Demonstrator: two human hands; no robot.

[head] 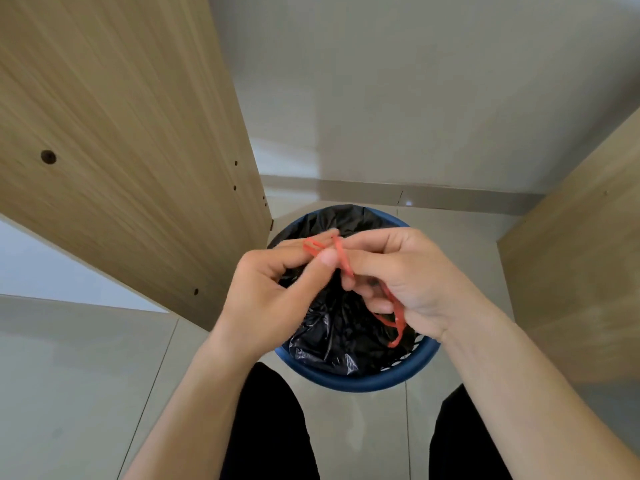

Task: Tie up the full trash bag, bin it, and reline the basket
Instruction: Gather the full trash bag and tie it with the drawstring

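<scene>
— While both hands work, where's the red drawstring (341,258)?
— Pinched btwn L hand (266,292) thumb/fingers & R hand (398,282) fingers, above black trash bag (332,327) in blue basket (349,382), 12 o'clock of knees.

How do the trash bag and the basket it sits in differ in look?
The trash bag is black, crinkled, glossy film; the basket is blue, with a smooth round rim and mesh wall. The bag has red drawstrings, pinched by the left hand and right hand; the basket stands untouched.
</scene>
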